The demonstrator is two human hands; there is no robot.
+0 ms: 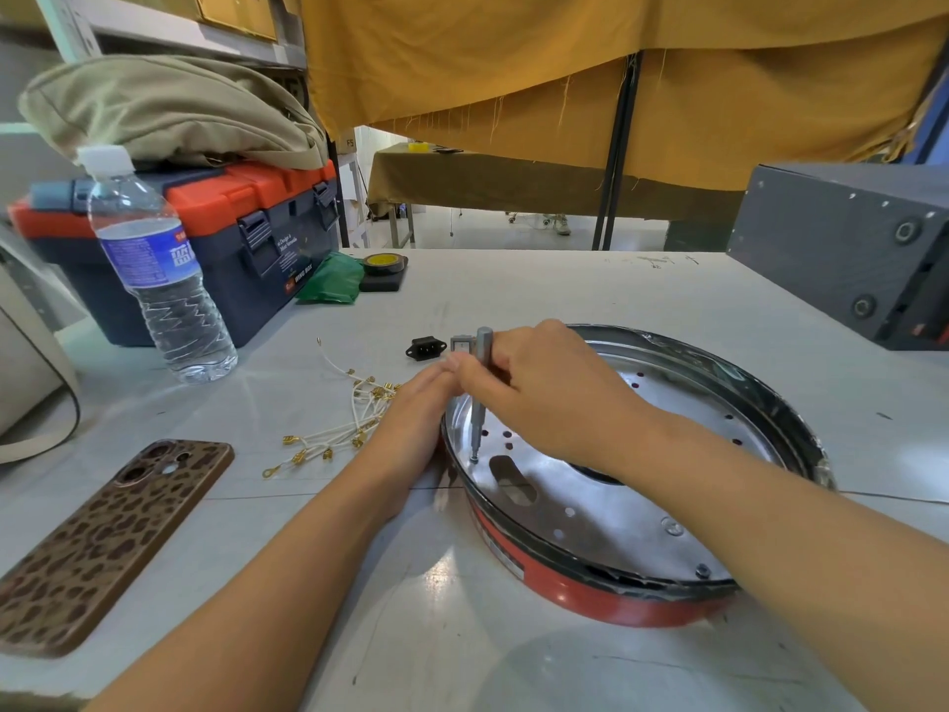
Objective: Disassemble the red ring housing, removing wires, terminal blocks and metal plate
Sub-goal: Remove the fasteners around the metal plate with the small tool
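Done: wires point(354, 418) lie left of housing point(590, 588).
Left: plate point(590, 506) still screwed.
Right hand point(539, 388): grips screwdriver point(480, 393).
Left hand point(411, 423): flat against housing.

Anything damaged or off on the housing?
Yes: the black edge trim on the red ring housing looks torn and ragged along its right and near rim. The wires lie in a loose pile on the table.

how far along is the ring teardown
Wires already lie loose on the table, beside a black socket. In hand: the right hand holds a screwdriver upright on a screw in the metal plate; the left hand steadies the red ring housing. The plate remains.
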